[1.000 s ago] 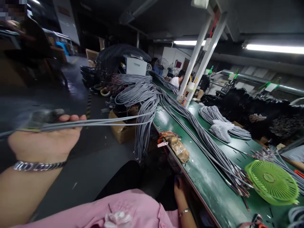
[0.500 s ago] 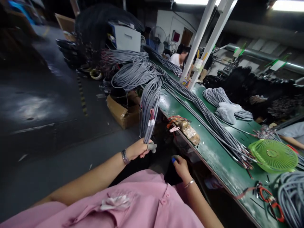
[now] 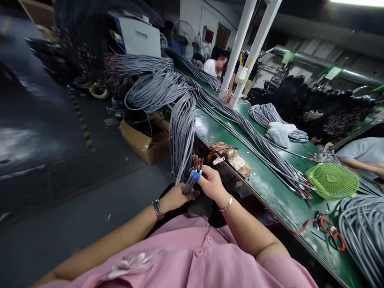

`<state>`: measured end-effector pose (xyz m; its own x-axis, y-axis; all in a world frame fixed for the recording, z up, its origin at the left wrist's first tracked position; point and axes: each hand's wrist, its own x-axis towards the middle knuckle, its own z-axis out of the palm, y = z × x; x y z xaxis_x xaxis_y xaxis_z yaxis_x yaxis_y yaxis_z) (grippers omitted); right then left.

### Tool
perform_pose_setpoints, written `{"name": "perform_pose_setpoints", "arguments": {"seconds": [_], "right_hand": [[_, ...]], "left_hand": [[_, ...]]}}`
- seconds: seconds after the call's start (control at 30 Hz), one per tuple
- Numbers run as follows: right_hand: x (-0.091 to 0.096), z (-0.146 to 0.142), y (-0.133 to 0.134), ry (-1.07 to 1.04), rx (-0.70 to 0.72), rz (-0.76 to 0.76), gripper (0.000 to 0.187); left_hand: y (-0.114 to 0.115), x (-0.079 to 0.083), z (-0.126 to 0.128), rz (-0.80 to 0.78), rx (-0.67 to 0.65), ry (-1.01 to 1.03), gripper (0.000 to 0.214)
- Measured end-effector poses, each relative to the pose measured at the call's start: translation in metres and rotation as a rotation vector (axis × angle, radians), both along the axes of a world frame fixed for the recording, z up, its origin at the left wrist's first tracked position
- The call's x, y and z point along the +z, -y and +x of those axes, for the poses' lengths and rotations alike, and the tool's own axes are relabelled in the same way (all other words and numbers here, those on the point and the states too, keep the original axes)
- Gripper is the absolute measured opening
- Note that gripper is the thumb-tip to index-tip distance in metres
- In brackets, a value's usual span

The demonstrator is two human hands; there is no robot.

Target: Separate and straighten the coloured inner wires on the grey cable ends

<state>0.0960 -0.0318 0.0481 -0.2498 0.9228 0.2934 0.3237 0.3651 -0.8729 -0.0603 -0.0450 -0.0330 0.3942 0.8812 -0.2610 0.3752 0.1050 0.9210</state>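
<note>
A thick bundle of grey cables (image 3: 181, 132) hangs off the edge of the green bench (image 3: 270, 192). My left hand (image 3: 175, 197) is closed round a few of these cables low down, near their ends. Just above it, my right hand (image 3: 211, 183) pinches the same cable ends (image 3: 196, 166), where red and dark wire tips stick out. A blue cot covers one right fingertip. Both hands sit in front of my pink shirt, beside the bench edge.
Long grey cables run along the bench to a heap at the back. A green fan grille (image 3: 332, 181) and a coil of grey cable (image 3: 364, 232) lie at right. Red-handled cutters (image 3: 329, 230) rest near the edge. A cardboard box (image 3: 145, 142) stands on the floor. Other people sit beyond.
My right hand rose from my lap and took hold of the cable ends. My left hand brought the cables in from far left to the hanging bundle and stayed gripping them.
</note>
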Motion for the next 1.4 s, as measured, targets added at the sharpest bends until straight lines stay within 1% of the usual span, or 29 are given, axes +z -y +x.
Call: {"name": "perform_pose_setpoints", "arguments": {"seconds": [0.07, 0.13, 0.2, 0.27, 0.3, 0.37, 0.43, 0.47, 0.5, 0.57, 0.63, 0.67, 0.73, 0.8, 0.87, 0.93, 1.03, 1.1, 1.13, 1.17, 1.23, 1.3, 1.33, 1.37, 1.4], "right_hand": [[-0.009, 0.001, 0.004, -0.064, 0.015, -0.047, 0.025], [-0.019, 0.003, 0.012, -0.072, 0.020, -0.060, 0.025], [-0.025, 0.007, 0.022, -0.022, 0.049, -0.039, 0.024], [-0.027, 0.011, 0.029, 0.031, 0.087, -0.021, 0.022], [-0.027, 0.013, 0.032, 0.042, 0.104, -0.026, 0.022], [-0.027, 0.019, 0.034, 0.039, 0.122, -0.052, 0.025], [-0.029, 0.025, 0.034, 0.022, 0.111, -0.075, 0.028], [-0.031, 0.027, 0.033, 0.006, 0.097, -0.090, 0.029], [-0.034, 0.030, 0.033, -0.025, 0.076, -0.115, 0.028], [-0.040, 0.034, 0.030, -0.137, 0.020, -0.221, 0.026], [-0.045, 0.038, 0.027, -0.277, -0.048, -0.338, 0.025], [-0.046, 0.040, 0.025, -0.331, -0.076, -0.374, 0.024], [-0.047, 0.044, 0.023, -0.379, -0.090, -0.393, 0.023], [-0.045, 0.047, 0.021, -0.374, -0.042, -0.380, 0.025], [-0.040, 0.048, 0.020, -0.329, 0.038, -0.358, 0.028], [-0.034, 0.049, 0.019, -0.223, 0.093, -0.307, 0.025], [-0.025, 0.053, 0.017, -0.039, 0.094, -0.213, 0.017], [-0.020, 0.058, 0.015, -0.003, 0.098, -0.190, 0.017], [-0.018, 0.062, 0.013, -0.010, 0.111, -0.195, 0.018], [-0.017, 0.065, 0.012, -0.018, 0.127, -0.203, 0.018], [-0.014, 0.070, 0.011, -0.012, 0.158, -0.204, 0.018], [-0.013, 0.071, 0.011, 0.029, 0.180, -0.184, 0.017], [-0.013, 0.071, 0.011, 0.049, 0.185, -0.169, 0.016], [-0.014, 0.070, 0.012, 0.060, 0.187, -0.156, 0.014], [-0.015, 0.068, 0.013, 0.062, 0.187, -0.149, 0.013]], "left_hand": [[0.000, 0.005, -0.003, -0.017, -0.088, 0.050, 0.029], [-0.001, 0.014, -0.003, -0.016, -0.177, 0.173, 0.021], [-0.004, 0.022, -0.002, 0.025, -0.195, 0.299, 0.018], [-0.005, 0.027, 0.002, 0.054, -0.180, 0.356, 0.024], [-0.006, 0.027, 0.004, 0.031, -0.183, 0.359, 0.024], [-0.005, 0.023, 0.009, -0.047, -0.196, 0.339, 0.017], [-0.004, 0.017, 0.013, -0.109, -0.209, 0.320, 0.011], [-0.003, 0.014, 0.014, -0.124, -0.212, 0.318, 0.011], [-0.002, 0.011, 0.015, -0.135, -0.214, 0.323, 0.014], [-0.001, 0.009, 0.014, -0.152, -0.213, 0.345, 0.022], [0.000, 0.010, 0.012, -0.155, -0.192, 0.369, 0.032], [0.000, 0.011, 0.011, -0.149, -0.172, 0.377, 0.037], [-0.001, 0.013, 0.009, -0.132, -0.131, 0.368, 0.045], [-0.001, 0.015, 0.010, -0.132, -0.125, 0.324, 0.047], [-0.002, 0.015, 0.013, -0.158, -0.178, 0.270, 0.049], [-0.002, 0.016, 0.019, -0.186, -0.261, 0.233, 0.049], [-0.006, 0.020, 0.027, -0.184, -0.359, 0.237, 0.046], [-0.010, 0.024, 0.029, -0.168, -0.381, 0.291, 0.037], [-0.012, 0.026, 0.029, -0.161, -0.369, 0.330, 0.033], [-0.015, 0.029, 0.028, -0.157, -0.329, 0.379, 0.030], [-0.020, 0.034, 0.025, -0.163, -0.177, 0.500, 0.034], [-0.023, 0.041, 0.023, -0.169, -0.033, 0.577, 0.039], [-0.023, 0.044, 0.022, -0.161, -0.005, 0.576, 0.040], [-0.023, 0.048, 0.022, -0.138, -0.014, 0.550, 0.038], [-0.022, 0.051, 0.023, -0.106, -0.052, 0.506, 0.035]]}}
